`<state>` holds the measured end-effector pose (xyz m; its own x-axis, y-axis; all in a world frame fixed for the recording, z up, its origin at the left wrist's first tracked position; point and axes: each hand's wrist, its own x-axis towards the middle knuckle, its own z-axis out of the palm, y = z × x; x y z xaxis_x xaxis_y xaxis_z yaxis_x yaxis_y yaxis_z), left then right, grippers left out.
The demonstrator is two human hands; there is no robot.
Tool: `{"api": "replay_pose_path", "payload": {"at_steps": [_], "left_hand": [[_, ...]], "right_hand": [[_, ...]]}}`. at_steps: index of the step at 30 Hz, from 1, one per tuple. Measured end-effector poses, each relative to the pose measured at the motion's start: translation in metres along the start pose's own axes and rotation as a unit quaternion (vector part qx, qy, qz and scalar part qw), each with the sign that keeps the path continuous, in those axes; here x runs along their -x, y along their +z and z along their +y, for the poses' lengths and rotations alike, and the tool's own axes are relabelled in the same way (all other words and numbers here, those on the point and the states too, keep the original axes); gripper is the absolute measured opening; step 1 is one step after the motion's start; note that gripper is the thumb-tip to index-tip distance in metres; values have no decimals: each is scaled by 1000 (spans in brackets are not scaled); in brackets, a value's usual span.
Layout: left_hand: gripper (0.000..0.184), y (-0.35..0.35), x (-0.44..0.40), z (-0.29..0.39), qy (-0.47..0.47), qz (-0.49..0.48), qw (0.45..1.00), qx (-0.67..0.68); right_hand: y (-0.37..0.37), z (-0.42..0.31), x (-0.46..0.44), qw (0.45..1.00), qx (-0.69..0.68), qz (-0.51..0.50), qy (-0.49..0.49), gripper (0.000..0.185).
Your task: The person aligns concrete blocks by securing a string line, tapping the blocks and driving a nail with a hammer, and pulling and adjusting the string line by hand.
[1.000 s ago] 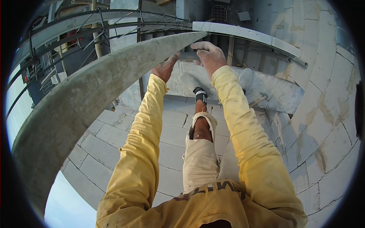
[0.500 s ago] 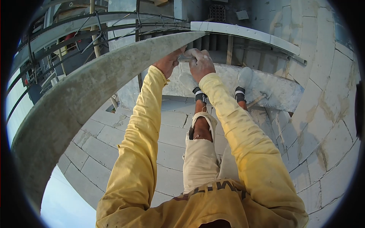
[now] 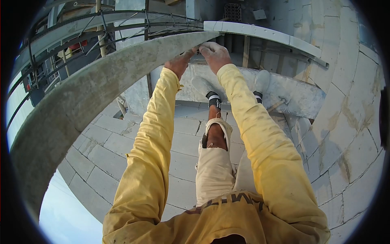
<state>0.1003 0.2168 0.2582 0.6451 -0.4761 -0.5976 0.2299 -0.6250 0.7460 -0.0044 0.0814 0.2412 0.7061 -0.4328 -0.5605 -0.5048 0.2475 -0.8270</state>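
Observation:
My left hand (image 3: 180, 64) is closed beside the lower edge of a curved grey concrete beam (image 3: 101, 77), near its narrow far end. Close by on the right, my right hand (image 3: 215, 55) is bent inward with its fingers pinched toward the left fingertips. Whatever lies between the fingers is too small to make out. Pale dust covers the right hand. Past the hands, a row of white blocks (image 3: 260, 32) runs to the right, with a thin line along its near edge.
My shoes (image 3: 202, 85) stand on a dusty, pale plank (image 3: 239, 87). A hammer (image 3: 278, 105) lies at its near edge. Steel rebar (image 3: 85, 38) runs behind the beam at the left. Walls of pale blocks (image 3: 353, 118) rise below and at the right.
My right hand has moved up and slightly right, its fingers now reaching farther toward the beam's end. The left hand has shifted only a little.

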Motion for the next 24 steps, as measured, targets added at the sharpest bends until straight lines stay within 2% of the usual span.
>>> {"api": "replay_pose_path", "payload": {"at_steps": [2, 5, 8, 11, 17, 19, 22, 24], "left_hand": [[32, 1, 1, 2, -38, 4, 999, 25], [33, 3, 7, 14, -78, 22, 996, 27], [33, 6, 13, 23, -72, 37, 997, -1], [34, 8, 14, 20, -55, 49, 997, 23], [30, 9, 12, 15, -39, 60, 997, -20], [28, 9, 12, 17, -45, 76, 993, -74], [27, 11, 11, 10, -34, 94, 995, -22], [27, 10, 5, -11, 45, 86, 994, -43]], "right_hand": [[3, 0, -4, 1000, -22, -12, 10, 32], [11, 0, -7, 985, -139, -15, 97, 33], [13, -1, -9, 987, -114, 7, 117, 32], [11, -3, -9, 996, -8, 29, 79, 32], [14, 3, -14, 997, 52, 34, 40, 35], [14, 3, -13, 998, 29, 38, 48, 36], [12, 2, -9, 998, 9, 29, 62, 38], [12, 2, -7, 997, -9, 29, 64, 37]]}}
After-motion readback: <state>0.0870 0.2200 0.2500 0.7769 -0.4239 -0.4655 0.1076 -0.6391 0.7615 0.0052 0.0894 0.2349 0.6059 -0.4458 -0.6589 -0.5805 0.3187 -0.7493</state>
